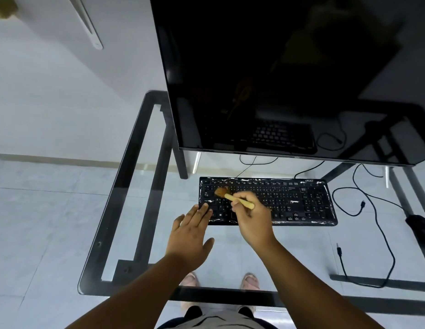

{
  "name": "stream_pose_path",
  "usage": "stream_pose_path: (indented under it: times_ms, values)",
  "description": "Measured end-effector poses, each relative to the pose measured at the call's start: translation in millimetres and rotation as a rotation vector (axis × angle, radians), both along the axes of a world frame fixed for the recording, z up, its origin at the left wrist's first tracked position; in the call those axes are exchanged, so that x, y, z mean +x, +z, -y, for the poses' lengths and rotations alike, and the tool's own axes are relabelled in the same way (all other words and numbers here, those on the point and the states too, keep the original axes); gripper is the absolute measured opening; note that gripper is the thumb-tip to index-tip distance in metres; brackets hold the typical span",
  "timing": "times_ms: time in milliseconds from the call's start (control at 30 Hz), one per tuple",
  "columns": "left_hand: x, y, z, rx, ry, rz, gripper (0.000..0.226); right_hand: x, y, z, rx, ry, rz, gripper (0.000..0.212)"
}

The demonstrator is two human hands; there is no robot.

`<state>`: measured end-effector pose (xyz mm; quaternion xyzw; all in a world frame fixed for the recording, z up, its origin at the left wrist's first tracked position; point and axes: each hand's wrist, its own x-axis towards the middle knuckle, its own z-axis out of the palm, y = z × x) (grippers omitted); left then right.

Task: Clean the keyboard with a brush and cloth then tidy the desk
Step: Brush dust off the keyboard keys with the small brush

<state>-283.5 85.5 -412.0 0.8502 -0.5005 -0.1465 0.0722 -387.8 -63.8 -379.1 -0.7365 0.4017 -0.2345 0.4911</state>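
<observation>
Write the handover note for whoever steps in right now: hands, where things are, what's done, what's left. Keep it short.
Right hand: grips the wooden brush by its handle, bristles down on the upper-left keys of the keyboard.
Left hand: open, fingers flat, fingertips resting on the keyboard's front-left corner, probably steadying it.
Keyboard lies on the glass desk, in front of the dark monitor. White specks show along its edges and between keys.
Done: brushing has begun at the left side.
Left: brush the remaining keys, wipe with the cloth (none in view), then tidy the loose cables on the right of the desk.
</observation>
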Motion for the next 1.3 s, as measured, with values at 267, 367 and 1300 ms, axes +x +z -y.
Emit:
stream_pose_path:
  times_ms: [267, 367, 1300]
  values:
    - [-3.8, 0.9, 4.4, 0.006, 0.023, 0.004, 0.071, -8.1, 1.2, 1.5, 0.008, -0.016, 0.044, 0.014]
    - [-7.1, 1.7, 7.3, 0.005, 0.011, 0.001, 0.071, -13.0, -2.5, 2.7, -0.066, -0.072, -0.022, 0.015]
    - [-40.1, 10.8, 61.4, 0.04, 0.041, 0.033, 0.075, -75.0, -1.3, 52.6, -0.022, -0.135, -0.03, 0.016]
